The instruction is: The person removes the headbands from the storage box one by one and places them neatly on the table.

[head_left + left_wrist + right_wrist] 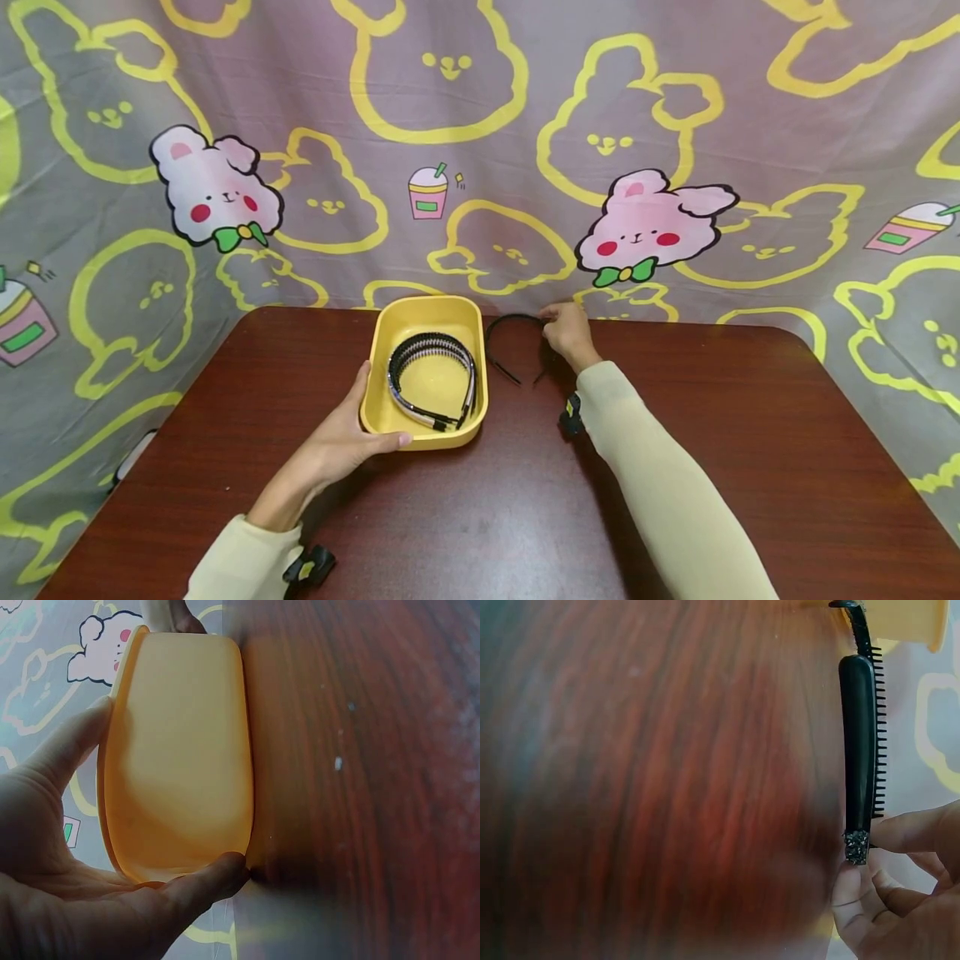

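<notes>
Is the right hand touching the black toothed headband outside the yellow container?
Touching. The right wrist view shows the right hand pinching the black toothed headband by its glittery end.

Nook with cartoon curtain [495, 158], brown table [495, 500]
</notes>
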The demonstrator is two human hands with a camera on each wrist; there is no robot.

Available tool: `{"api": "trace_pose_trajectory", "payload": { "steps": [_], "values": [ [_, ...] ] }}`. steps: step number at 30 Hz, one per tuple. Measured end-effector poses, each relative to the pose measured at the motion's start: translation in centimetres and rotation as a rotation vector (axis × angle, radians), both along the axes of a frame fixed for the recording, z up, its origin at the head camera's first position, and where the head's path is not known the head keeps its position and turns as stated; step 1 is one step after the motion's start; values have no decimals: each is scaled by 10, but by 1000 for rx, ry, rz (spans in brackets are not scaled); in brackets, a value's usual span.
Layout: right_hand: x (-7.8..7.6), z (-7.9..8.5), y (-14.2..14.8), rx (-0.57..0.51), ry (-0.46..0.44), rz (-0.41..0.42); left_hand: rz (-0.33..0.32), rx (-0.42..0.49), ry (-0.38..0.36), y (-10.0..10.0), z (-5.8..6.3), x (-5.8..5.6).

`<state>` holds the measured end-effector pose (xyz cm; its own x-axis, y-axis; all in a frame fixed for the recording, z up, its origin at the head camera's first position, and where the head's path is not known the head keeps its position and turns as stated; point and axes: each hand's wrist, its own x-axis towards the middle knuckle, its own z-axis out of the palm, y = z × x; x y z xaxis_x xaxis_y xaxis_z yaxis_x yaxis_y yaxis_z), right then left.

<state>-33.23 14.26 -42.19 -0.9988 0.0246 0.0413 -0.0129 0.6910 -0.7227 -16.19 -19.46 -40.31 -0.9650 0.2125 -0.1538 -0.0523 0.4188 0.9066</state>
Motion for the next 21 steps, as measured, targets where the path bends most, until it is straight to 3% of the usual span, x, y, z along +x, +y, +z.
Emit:
{"api": "trace_pose_trajectory", "payload": {
  "steps": [21],
  "values": [
    [-3,-2,-4,88,-5,2,-3,5,7,0,1,1]
  ]
}}
